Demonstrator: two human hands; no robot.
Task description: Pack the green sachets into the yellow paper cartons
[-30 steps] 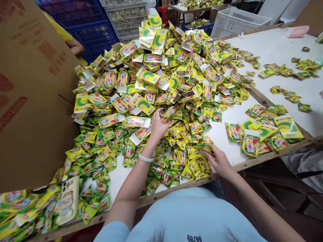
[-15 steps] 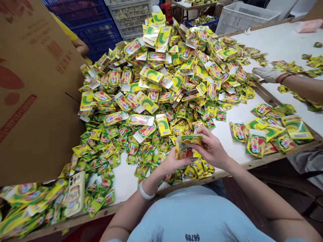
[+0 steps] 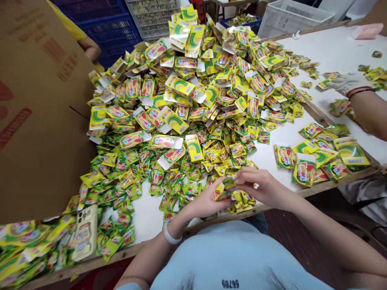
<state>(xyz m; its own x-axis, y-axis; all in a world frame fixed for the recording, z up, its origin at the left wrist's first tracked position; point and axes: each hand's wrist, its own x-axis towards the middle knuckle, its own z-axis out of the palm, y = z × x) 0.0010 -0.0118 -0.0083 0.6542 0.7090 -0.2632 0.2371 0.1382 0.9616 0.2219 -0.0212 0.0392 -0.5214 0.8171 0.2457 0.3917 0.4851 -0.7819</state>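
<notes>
My left hand (image 3: 207, 201) is wrapped round a small yellow and green candy box (image 3: 220, 192), held tilted just above the table's near edge. Against the box's open end, my right hand (image 3: 261, 183) pinches a green candy packet (image 3: 229, 183), mostly hidden by the fingers. Beneath and beside both hands lie loose yellow packets (image 3: 242, 201) and green packets (image 3: 190, 189). Beyond them rises a large heap of candy boxes (image 3: 178, 86), many with white flaps standing out.
A tall brown carton (image 3: 39, 121) stands at the left, with a phone (image 3: 86, 233) near its base. Filled boxes and packets (image 3: 306, 169) lie to the right. A co-worker's gloved hand (image 3: 347, 83) reaches over packets on the right. Crates (image 3: 109, 32) stand behind.
The green packet has gone from above the box down to its open end, and my right hand has closed in round it. The co-worker's gloved hand has moved right, away from the heap.
</notes>
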